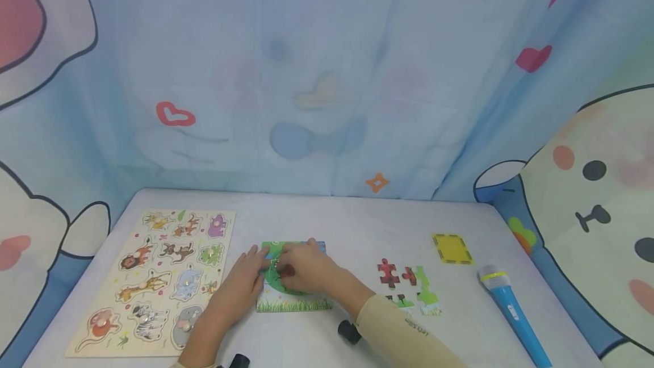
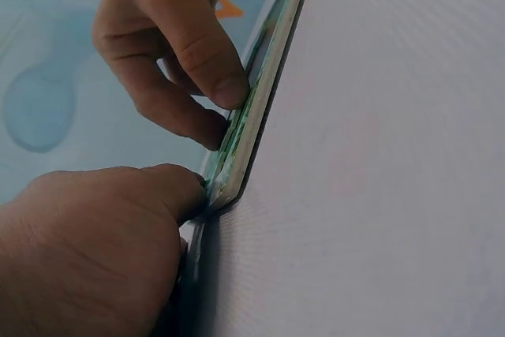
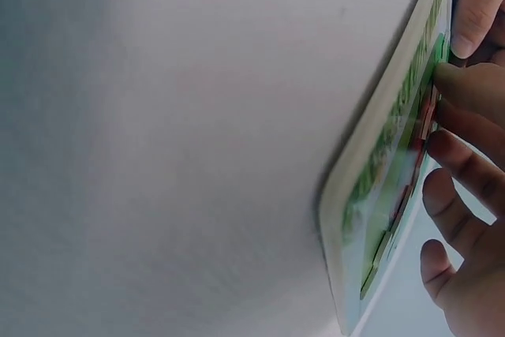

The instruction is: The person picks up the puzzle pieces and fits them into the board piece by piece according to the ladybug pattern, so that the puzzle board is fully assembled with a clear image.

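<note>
A jigsaw board with a green picture and a grass strip lies flat at the middle of the table. My left hand rests at its left edge, fingers stretched, fingertips touching the board. Over the board's middle, my right hand bends its fingers down and pinches a small dark red puzzle piece, mostly hidden by the fingers. In the right wrist view, red and green pieces show low in the board's recess. Loose red puzzle pieces and green ones lie right of the board.
A wooden animal peg puzzle covers the table's left side. On the right are a yellow square frame and a blue toy microphone. A printed curtain hangs behind the table.
</note>
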`<state>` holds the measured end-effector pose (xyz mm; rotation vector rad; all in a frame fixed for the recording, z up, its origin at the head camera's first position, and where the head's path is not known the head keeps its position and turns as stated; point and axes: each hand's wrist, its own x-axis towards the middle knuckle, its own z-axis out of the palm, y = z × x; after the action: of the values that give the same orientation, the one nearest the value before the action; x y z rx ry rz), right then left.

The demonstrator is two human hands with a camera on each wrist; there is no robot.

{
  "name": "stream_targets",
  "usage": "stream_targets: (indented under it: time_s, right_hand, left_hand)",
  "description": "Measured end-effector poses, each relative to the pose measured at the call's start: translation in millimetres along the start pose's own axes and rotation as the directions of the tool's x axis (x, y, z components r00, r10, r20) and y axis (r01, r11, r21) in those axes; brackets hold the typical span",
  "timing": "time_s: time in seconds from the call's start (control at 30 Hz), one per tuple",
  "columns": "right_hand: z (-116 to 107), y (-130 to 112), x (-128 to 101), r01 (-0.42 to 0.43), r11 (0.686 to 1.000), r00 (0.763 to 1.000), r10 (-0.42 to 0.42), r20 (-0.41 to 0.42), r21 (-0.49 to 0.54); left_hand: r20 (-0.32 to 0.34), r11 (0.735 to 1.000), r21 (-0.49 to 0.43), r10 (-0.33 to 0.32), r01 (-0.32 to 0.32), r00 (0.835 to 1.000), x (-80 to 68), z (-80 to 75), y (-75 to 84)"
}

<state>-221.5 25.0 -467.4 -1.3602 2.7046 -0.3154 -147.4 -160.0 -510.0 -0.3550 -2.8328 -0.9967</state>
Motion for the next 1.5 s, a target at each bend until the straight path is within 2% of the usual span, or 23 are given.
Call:
stream_targets:
  time_s: [0.2,0.4,0.53,0.67,0.97,1.17,1.27,1.5]
  right_hand:
    - [-4,0,-1,0.032,0.999,0.999,-0.032,0.025,-0.022]
    - [-12,8,-10,0.036,0.997,0.996,-0.042,0.082,0.073]
    - [-19,20,-25,0.012,0.986,0.999,-0.02,0.047,0.164]
    - [-27,37,-43,-0.012,0.979,1.0,0.015,-0.013,0.204]
    - [-47,79,-81,-0.162,0.964,0.983,0.177,-0.055,0.211]
    - [-49,98,-104,-0.249,0.956,0.963,0.262,-0.07,0.156]
    - [-49,107,-116,-0.309,0.942,0.945,0.319,-0.065,0.133]
    - [-48,119,-140,-0.436,0.899,0.9,0.436,0.013,0.044]
  left_hand:
    - [0.0,1.0,-0.001,0.003,-0.003,1.0,0.8,-0.3,0.3]
    - [-0.002,1.0,-0.013,-0.001,0.001,1.0,-0.8,-0.8,0.9]
    - [-0.003,1.0,-0.015,0.005,-0.005,1.0,-0.8,-0.7,0.9]
    - [-0.002,1.0,-0.025,0.004,-0.004,1.0,-0.4,-0.3,0.7]
    - [0.005,0.999,-0.029,-0.025,0.025,1.0,-2.4,-0.8,-1.8]
    - [-0.006,0.999,-0.032,-0.01,0.009,1.0,-3.8,0.4,-4.6]
    - [-0.008,0.999,-0.032,-0.005,0.005,1.0,-4.1,0.9,-4.8]
    - [-0.007,0.999,-0.033,0.004,-0.004,1.0,-3.0,0.9,-2.8]
